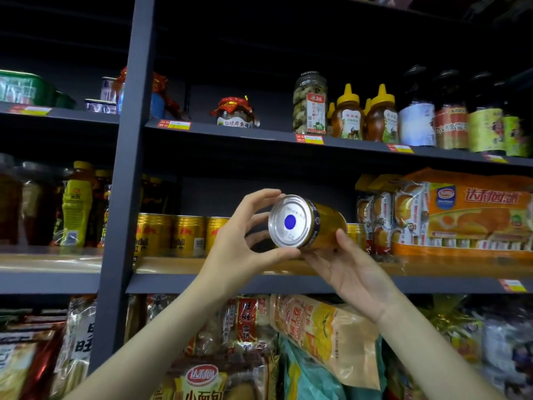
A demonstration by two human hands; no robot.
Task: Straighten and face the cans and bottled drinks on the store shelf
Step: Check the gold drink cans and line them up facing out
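Two bare hands hold one gold can (314,225) in the air in front of a store shelf (219,267). The left hand (239,243) curls around the can's near end, fingers over the top of the rim and thumb under it. The right hand (350,272) cradles the can's side from below, palm up, thumb pressed against the gold wall.

The can lies on its side. Its long axis runs from the viewer back toward the shelf, tilted slightly right, and its silver base with a blue dot faces the viewer.

Just behind and left of the left hand, a row of gold cans (184,236) stands upright on the shelf, red logos facing out. Further left, past a dark upright post (129,140), stand bottled drinks (76,203) with yellow labels. Right of the right hand sit orange packs of small cakes (461,215).

Above the hands, a higher shelf carries a jar with a red cloth top (235,114), a tall glass jar (310,103), honey bottles with yellow caps (363,115) and dark bottles (450,111). Below the forearms, a lower shelf holds bagged snacks (326,333). The shelving is dark grey with yellow and red price tags (310,139) on its edges.
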